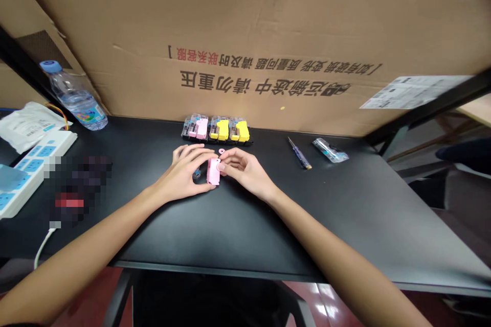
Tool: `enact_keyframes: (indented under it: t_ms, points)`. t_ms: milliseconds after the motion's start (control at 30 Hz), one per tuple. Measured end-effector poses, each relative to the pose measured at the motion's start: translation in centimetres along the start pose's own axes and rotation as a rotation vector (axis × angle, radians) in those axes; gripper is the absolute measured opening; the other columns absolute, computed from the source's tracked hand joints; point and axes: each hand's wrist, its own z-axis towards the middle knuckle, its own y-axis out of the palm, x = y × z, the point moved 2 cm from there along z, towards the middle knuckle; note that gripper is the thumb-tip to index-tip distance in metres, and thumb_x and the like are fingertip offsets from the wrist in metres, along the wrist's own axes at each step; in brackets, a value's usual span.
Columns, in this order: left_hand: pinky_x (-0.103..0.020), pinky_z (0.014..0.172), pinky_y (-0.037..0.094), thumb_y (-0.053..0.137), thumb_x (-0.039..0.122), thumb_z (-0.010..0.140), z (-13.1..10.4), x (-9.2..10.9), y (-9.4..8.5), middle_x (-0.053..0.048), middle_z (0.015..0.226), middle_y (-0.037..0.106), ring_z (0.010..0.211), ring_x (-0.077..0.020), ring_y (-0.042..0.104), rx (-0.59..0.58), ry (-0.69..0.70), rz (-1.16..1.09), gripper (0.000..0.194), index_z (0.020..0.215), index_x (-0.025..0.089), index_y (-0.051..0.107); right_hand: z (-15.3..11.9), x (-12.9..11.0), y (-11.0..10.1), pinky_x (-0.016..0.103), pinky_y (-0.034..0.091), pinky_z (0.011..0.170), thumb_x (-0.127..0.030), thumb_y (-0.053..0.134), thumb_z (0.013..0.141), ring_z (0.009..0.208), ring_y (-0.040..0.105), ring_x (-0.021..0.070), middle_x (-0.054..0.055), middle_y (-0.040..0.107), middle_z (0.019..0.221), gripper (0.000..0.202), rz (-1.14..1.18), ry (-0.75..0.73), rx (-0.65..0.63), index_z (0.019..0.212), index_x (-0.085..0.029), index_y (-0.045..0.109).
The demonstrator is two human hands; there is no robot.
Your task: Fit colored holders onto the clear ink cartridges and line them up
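Note:
A pink plastic casing stands on the black table between my two hands. My left hand grips it, with the index finger at its top and the thumb at its lower edge. My right hand is closed in a pinch at the upper right of the casing, its thumb against the pink plastic. Whether a separate small part sits in that pinch is too small to tell. Just beyond my fingertips lies a small pink ring. Under my left palm, a small clear and dark part is partly hidden.
At the back stand pink parts and yellow parts with clear pieces in a black holder. A screwdriver and a clear packet lie right. Left are a water bottle, power strip and white bag. Cardboard rises behind.

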Motion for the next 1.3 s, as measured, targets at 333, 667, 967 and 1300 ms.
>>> enact_keyframes:
  t_ms: [333, 667, 967, 1300]
  points:
    - [-0.057, 0.127, 0.028, 0.085, 0.061, 0.086, 0.2, 0.6, -0.1, -0.013, 0.147, 0.069, 0.150, -0.0373, 0.051, 0.048, -0.113, -0.095, 0.066, 0.139, 0.024, 0.068, -1.3, -1.2, -1.5, 0.046, 0.065, 0.098, -0.029, 0.067, 0.104, 0.105, 0.072, 0.0226, 0.012, 0.057, 0.152, 0.036, -0.686, -0.488, -0.076, 0.140, -0.034, 0.069]
    - [-0.055, 0.130, 0.024, 0.080, 0.046, 0.095, 0.1, 0.3, -0.2, -0.011, 0.161, 0.061, 0.149, -0.0314, 0.055, 0.087, -0.008, -0.111, 0.076, 0.160, 0.031, 0.043, -0.7, -1.4, -1.1, 0.036, 0.055, 0.074, -0.047, 0.071, 0.103, 0.079, 0.069, 0.0212, 0.005, 0.077, 0.091, 0.026, -0.654, -0.337, -0.021, 0.098, -0.022, 0.079]
    - [-0.051, 0.123, 0.033, 0.084, 0.042, 0.090, 0.5, 0.5, -0.1, -0.009, 0.146, 0.071, 0.135, -0.0306, 0.065, 0.101, 0.018, -0.073, 0.062, 0.143, 0.028, 0.057, -0.6, -0.9, -1.4, 0.040, 0.060, 0.088, -0.048, 0.060, 0.108, 0.101, 0.076, 0.0261, 0.009, 0.081, 0.112, 0.032, -0.710, -0.330, -0.070, 0.107, -0.022, 0.080]
    - [-0.052, 0.120, 0.034, 0.087, 0.039, 0.085, 0.4, -0.3, 0.2, -0.008, 0.139, 0.071, 0.134, -0.0319, 0.062, 0.121, -0.064, -0.007, 0.063, 0.140, 0.027, 0.059, 0.2, -0.3, -3.0, 0.057, 0.059, 0.104, -0.031, 0.051, 0.113, 0.120, 0.072, 0.0339, 0.011, 0.072, 0.150, 0.040, -1.274, -0.444, -0.073, 0.146, -0.023, 0.071]
